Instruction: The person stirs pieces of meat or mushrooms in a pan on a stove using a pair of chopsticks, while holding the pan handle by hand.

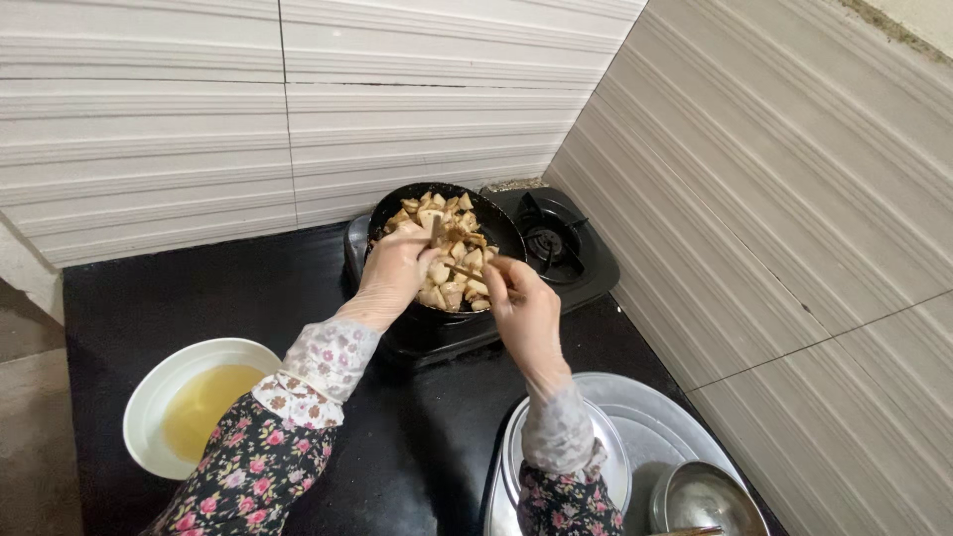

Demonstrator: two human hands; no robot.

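A black frying pan (506,234) sits on the left burner of a black gas stove (586,273), filled with several browned food chunks (452,260). My left hand (397,270) reaches over the pan's near left rim, fingers pinched on a chunk. My right hand (521,303) hovers over the pan's near right side, holding a thin wooden stick (465,270) that points into the food. Both arms wear floral sleeves with white lace cuffs.
A white bowl (159,392) of yellow liquid stands on the black counter (199,298) at the left. A large steel tray (660,422) at the lower right holds a steel plate and a small steel bowl (705,498). Tiled walls close off the back and right. The stove's right burner (546,241) is bare.
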